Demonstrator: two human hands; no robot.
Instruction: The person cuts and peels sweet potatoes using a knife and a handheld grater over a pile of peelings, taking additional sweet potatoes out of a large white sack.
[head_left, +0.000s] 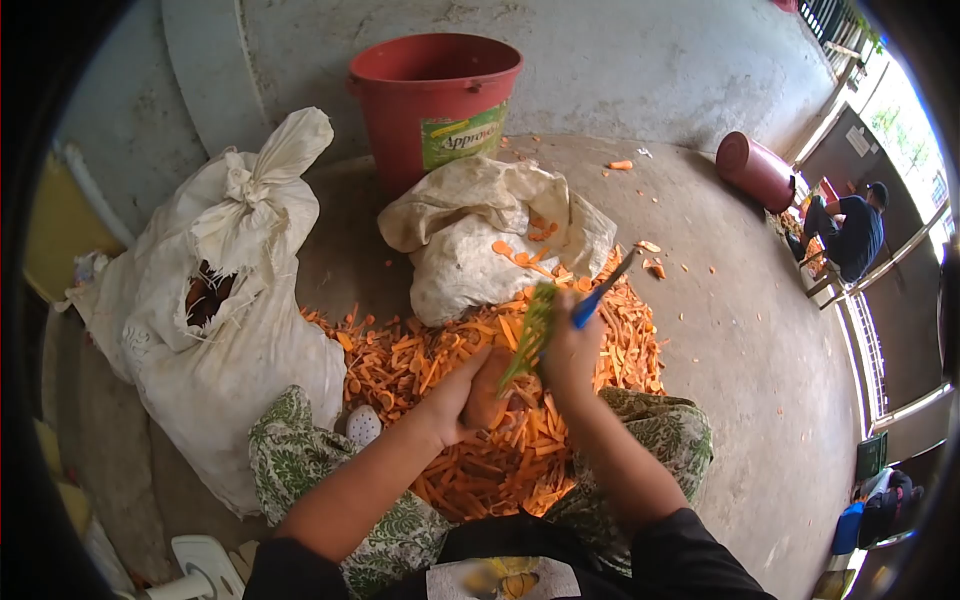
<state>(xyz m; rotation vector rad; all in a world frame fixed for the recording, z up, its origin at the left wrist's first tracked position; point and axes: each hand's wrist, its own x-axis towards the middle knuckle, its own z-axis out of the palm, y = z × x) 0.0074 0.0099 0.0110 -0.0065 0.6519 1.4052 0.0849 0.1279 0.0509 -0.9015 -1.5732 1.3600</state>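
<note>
While root (487, 386) in hand (452, 402), bucket (393, 122) label (468, 136) “Approve…”

Green tool (533, 335) blurred, shirt (500, 548) cut off below, distant notice (858, 141) unreadably small

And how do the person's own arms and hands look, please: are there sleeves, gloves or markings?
The left hand and the right hand are bare, without gloves. Both forearms are uncovered, with no watch or bracelet to be seen. Short black fabric sleeves show no marking. Rings cannot be made out.
</note>
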